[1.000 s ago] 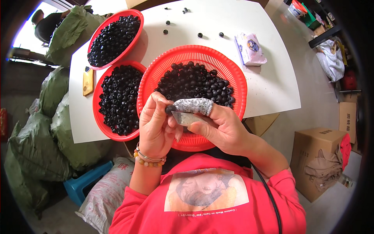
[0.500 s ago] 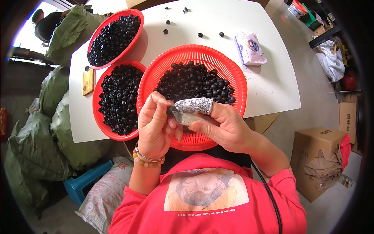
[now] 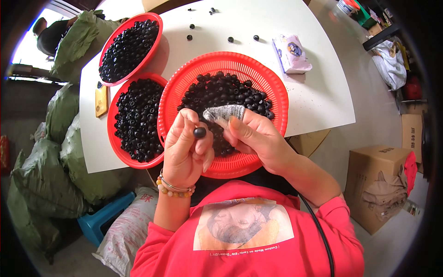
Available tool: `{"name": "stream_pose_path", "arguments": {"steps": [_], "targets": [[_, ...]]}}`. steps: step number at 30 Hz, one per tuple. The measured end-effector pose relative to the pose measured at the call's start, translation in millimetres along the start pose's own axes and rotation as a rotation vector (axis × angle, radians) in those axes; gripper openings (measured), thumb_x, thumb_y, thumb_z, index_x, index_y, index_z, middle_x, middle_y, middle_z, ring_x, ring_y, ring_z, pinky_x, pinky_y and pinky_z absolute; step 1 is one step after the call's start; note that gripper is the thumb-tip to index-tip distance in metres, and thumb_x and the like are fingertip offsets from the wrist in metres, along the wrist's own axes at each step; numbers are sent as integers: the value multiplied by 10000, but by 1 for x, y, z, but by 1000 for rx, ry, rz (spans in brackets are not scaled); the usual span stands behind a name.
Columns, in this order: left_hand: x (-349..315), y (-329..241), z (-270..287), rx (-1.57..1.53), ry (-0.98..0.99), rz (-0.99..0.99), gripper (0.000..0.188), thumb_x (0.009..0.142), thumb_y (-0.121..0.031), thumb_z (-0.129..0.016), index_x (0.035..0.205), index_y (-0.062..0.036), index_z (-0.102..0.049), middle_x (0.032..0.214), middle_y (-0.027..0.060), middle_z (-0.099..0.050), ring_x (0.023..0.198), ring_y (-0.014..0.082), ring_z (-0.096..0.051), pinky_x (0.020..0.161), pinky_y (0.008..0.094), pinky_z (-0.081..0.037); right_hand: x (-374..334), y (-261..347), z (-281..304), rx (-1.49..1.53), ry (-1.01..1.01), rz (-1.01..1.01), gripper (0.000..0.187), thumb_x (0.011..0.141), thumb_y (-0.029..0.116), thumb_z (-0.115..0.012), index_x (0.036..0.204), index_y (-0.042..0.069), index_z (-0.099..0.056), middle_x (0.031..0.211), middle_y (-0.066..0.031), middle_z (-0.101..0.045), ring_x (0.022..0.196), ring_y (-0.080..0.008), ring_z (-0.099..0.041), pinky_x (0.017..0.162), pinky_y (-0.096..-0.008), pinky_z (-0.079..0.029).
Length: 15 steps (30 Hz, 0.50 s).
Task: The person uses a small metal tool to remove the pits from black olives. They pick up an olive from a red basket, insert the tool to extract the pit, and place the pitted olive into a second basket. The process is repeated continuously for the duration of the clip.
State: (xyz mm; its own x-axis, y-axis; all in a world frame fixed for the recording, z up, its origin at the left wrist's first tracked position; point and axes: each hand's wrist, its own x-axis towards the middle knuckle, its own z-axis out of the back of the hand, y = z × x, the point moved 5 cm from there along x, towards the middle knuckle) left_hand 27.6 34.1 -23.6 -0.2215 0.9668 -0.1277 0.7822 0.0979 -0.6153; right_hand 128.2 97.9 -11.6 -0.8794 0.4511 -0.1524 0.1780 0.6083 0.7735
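My left hand (image 3: 187, 145) pinches a small round black plastic piece (image 3: 200, 132) between thumb and fingers, over the near left rim of a large red plastic basket (image 3: 272, 92). A beaded bracelet and a bangle circle that wrist. My right hand (image 3: 260, 138) is closed just to the right, its index finger wearing a grey knitted finger cover (image 3: 224, 112). Between its thumb and index finger sits a thin flat blade, mostly hidden now. Many similar black pieces (image 3: 221, 92) lie in the basket beneath both hands.
Two more red baskets of black pieces stand left, one near (image 3: 159, 77) and one far (image 3: 159, 37). A yellow phone (image 3: 101, 100), a tissue pack (image 3: 293, 54) and several loose pieces lie on the white table (image 3: 318, 97). Green sacks (image 3: 44, 180), a blue stool (image 3: 104, 219) and a carton (image 3: 374, 180) flank me.
My hands have drawn slightly apart. The left hand's black piece has turned and now shows fully, while the flat blade in my right hand has tilted largely out of sight.
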Motion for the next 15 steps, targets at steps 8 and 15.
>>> {"name": "stream_pose_path", "arguments": {"steps": [8,15], "targets": [[-5,9,-6,49,-36,22,178,877,-246,-428,875,-77,-373,640,4,-429,466,33,-372,330,164,-367,10,-5,-10,58,21,48,244,811,141,-557,986,-6,-473,784,-40,-538,665,-88,-547,604,-216,-468],[-5,6,-3,245,-31,-26,190,844,-172,-498,977,-64,-414,699,24,-486,534,53,-457,483,204,-463,9,-3,-7,35,-10,41,218,823,151,-542,986,14,-490,758,-14,-521,624,-56,-501,548,-186,-427]]}}
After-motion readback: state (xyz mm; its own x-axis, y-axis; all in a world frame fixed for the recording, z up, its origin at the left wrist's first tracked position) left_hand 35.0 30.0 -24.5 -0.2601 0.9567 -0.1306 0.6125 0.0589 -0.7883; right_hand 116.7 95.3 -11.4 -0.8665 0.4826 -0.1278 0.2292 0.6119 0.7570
